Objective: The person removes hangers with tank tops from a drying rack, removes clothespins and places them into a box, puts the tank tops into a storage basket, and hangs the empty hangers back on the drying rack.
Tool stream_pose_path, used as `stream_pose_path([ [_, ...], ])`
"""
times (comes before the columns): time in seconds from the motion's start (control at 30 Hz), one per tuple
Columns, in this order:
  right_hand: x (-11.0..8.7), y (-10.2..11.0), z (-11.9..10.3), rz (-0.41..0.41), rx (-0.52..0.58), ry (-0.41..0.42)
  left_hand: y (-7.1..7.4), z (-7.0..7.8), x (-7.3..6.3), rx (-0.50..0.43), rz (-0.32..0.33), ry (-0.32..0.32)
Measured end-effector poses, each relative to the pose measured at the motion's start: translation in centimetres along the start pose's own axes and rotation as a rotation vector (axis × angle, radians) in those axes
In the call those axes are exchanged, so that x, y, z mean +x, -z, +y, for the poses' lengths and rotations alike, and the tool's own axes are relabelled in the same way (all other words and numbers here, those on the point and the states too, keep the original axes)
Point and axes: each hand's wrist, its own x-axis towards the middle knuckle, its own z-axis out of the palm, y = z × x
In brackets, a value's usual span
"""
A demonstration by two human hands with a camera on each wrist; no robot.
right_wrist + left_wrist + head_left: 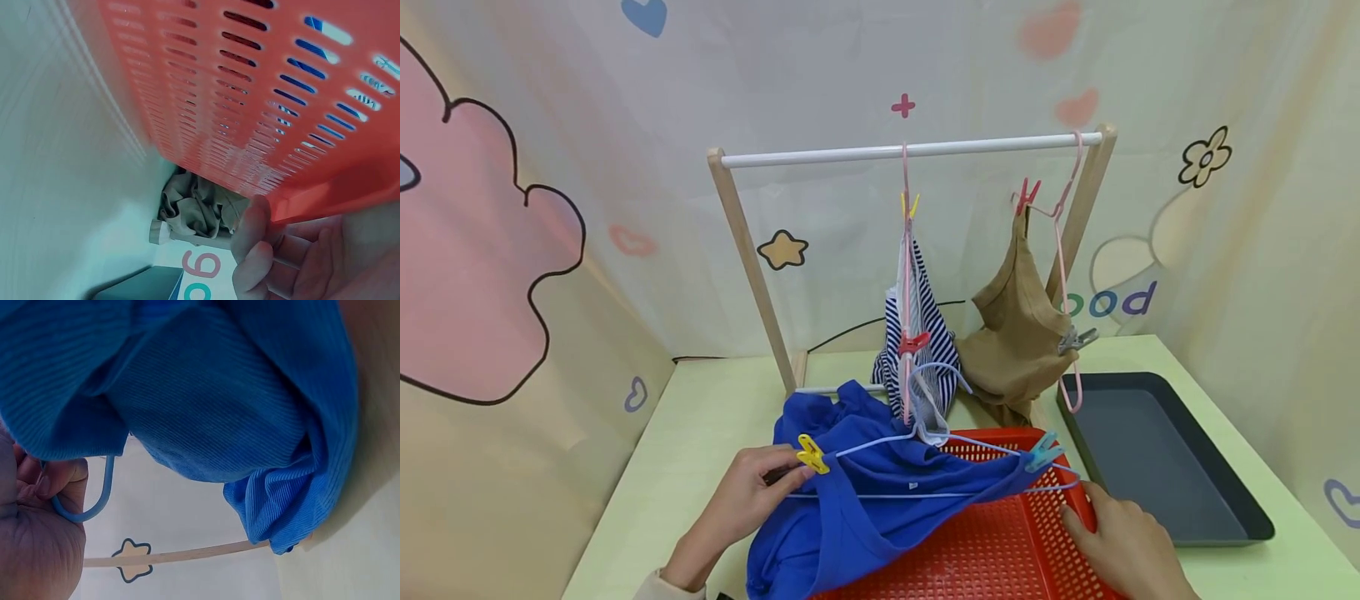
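Note:
My left hand (758, 487) grips the left end of a light-blue clothes hanger (925, 497), beside a yellow clothespin (812, 454). In the left wrist view the fingers curl round the hanger's bent end (94, 512). A blue shirt (880, 517) hangs from the hanger, pinned at its right by a teal clothespin (1045, 452). Part of the shirt drapes over a red plastic basket (977, 542). My right hand (1127, 533) holds the basket's right rim, and in the right wrist view its fingers curl under that edge (350, 212).
Behind stands a wooden rack with a white rail (820, 155). On it hang a striped garment (928, 325) and a brown garment (1018, 325), each clipped to a pink hanger. A dark grey tray (1157, 458) lies on the table right of the basket.

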Motion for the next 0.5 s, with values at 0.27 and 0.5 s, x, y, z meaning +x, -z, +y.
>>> stream_pose_path([
  [0.27, -0.08, 0.05, -0.04, 0.016, -0.010, 0.021, -0.03, -0.02, -0.20, -0.009, -0.013, 0.023],
  [0.5, -0.18, 0.39, -0.03, 0.029, -0.027, 0.037, -0.10, 0.07, -0.08, -0.014, -0.014, 0.021],
])
